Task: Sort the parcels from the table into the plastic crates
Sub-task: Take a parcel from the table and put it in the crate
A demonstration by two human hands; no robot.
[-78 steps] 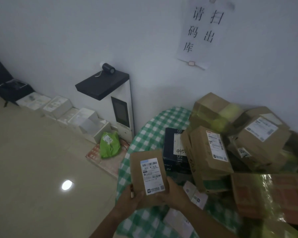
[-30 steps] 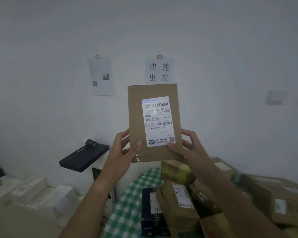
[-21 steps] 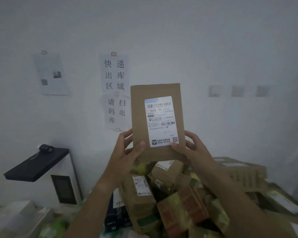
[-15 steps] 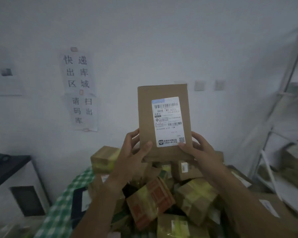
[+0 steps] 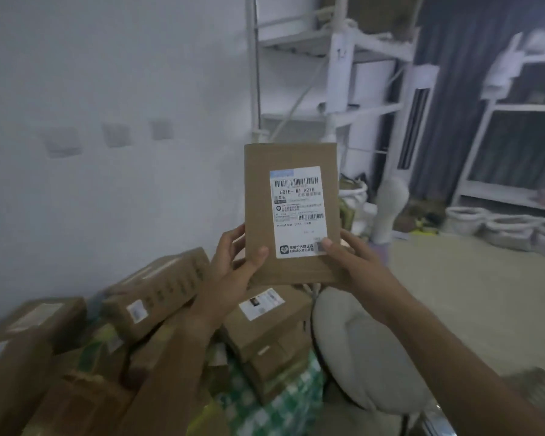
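I hold a flat brown cardboard parcel [image 5: 258, 212] upright in front of me, its white shipping label facing me. My left hand [image 5: 233, 272] grips its lower left edge with the thumb on the front. My right hand [image 5: 356, 262] grips the lower right corner, thumb on the label. Below lies a heap of brown cardboard parcels [image 5: 158, 291] on a table with a green checked cloth [image 5: 283, 401]. No plastic crate shows clearly in this view.
A pale cushioned chair [image 5: 359, 347] stands right of the table. White metal shelving [image 5: 337, 73] rises behind the parcel, with more shelves [image 5: 516, 146] at the far right. Several white sacks [image 5: 497, 226] sit on the beige floor.
The view has swung to the right, from the wall signs to the shelving and floor. The parcel stays held upright in both hands throughout.
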